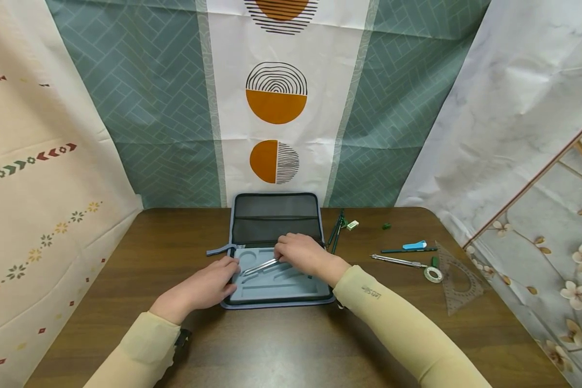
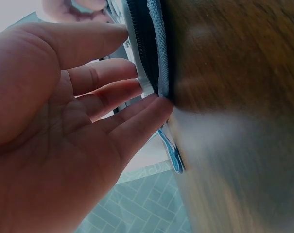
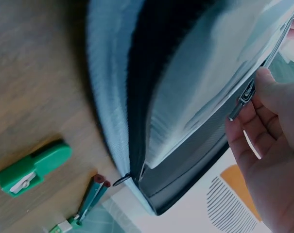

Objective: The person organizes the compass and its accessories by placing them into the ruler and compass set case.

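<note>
My right hand (image 1: 300, 252) pinches a silver metal drawing compass (image 1: 259, 267) by its hinged end, legs pointing left over the tray. In the right wrist view, thumb and fingers close around the compass head (image 3: 244, 99). Below it lies the grey-blue tray (image 1: 286, 293) with shaped recesses, inside an unzipped case (image 1: 276, 306) whose dark lid (image 1: 276, 231) stands up behind. My left hand (image 1: 212, 283) rests at the case's left edge. In the left wrist view its loosely extended fingertips touch the zippered rim (image 2: 159, 53).
Right of the case lie dark green pencils (image 1: 337, 231), an eraser (image 1: 352, 225) and a green sharpener (image 3: 35, 167). Farther right are a second compass (image 1: 397, 261), a blue cutter (image 1: 414, 245), a white tape roll (image 1: 433, 275) and a clear set square (image 1: 458, 285). Patterned cloths border the table.
</note>
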### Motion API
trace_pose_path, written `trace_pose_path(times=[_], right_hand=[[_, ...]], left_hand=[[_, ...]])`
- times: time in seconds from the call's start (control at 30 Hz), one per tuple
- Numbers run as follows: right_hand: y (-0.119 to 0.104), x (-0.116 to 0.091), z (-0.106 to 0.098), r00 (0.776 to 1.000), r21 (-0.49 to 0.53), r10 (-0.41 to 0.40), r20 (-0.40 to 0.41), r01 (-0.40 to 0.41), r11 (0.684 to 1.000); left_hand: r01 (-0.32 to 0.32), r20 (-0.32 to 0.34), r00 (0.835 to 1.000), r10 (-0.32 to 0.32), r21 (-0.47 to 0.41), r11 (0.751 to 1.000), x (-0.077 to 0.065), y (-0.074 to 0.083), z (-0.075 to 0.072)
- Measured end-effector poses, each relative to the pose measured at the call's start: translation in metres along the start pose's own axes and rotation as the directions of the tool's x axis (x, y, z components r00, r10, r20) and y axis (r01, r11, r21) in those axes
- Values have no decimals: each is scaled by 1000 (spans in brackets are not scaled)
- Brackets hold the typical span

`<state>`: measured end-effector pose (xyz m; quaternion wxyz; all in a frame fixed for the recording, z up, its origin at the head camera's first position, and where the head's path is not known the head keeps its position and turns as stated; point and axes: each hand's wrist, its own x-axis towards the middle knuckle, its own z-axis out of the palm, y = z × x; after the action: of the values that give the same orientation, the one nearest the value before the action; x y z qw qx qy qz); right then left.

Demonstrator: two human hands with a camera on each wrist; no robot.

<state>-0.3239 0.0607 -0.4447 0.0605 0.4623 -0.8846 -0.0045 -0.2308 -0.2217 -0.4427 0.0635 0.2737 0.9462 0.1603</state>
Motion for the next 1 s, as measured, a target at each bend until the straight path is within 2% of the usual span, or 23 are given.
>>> trace_pose_path(times=[0.47,1.0], right_hand=[[-4,4,1,1000,-5,-2,12,2,1000],[-2,3,2,999,38,-11,-42,12,999]], left_hand=[[-9,-6,1000,9,-7,1000,-1,2,-3],[-3,3,1000,3,-17,1000,-2,1,-2]])
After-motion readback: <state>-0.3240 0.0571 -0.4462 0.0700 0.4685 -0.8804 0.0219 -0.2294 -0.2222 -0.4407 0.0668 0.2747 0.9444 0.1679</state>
